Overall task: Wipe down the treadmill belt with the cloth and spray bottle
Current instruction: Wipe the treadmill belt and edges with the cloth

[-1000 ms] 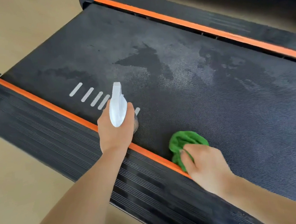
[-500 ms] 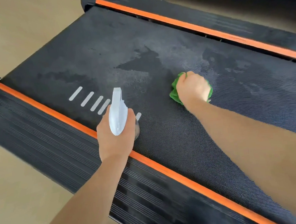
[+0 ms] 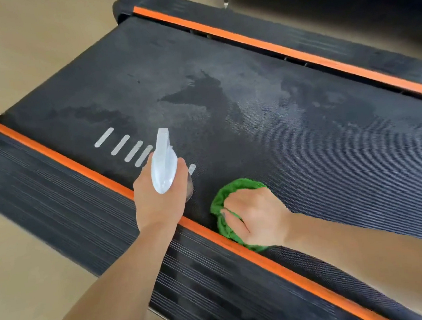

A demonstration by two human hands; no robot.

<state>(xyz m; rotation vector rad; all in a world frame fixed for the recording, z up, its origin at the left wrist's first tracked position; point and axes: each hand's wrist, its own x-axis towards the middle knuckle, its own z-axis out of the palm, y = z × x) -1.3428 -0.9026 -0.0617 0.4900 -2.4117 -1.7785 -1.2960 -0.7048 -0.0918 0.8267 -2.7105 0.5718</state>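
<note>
R hand [image 3: 256, 214], bunching the green cloth [image 3: 233, 191], is back from mid-belt to the near orange rail [image 3: 279, 264], 5 o'clock of the spray bottle [image 3: 163, 169] gripped in L hand [image 3: 157, 203]. Wet patches at 12 on the belt [image 3: 333, 161] suggest wiping's w/ more to go.

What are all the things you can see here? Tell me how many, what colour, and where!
Textured treadmill belt: one, black with damp patches, centre.
Short painted stripes: several, pale grey, on the belt near its left edge.
Long edge strips: two, orange, along each side of the belt.
Ribbed side rails: two, black, outside the strips.
Smooth floor: one, beige, around the treadmill.
Plastic spray bottle: one, white, held over the near strip.
Crumpled cloth: one, green, on the belt by the near strip.
Left hand: grips the bottle.
Right hand: presses on the cloth.
</note>
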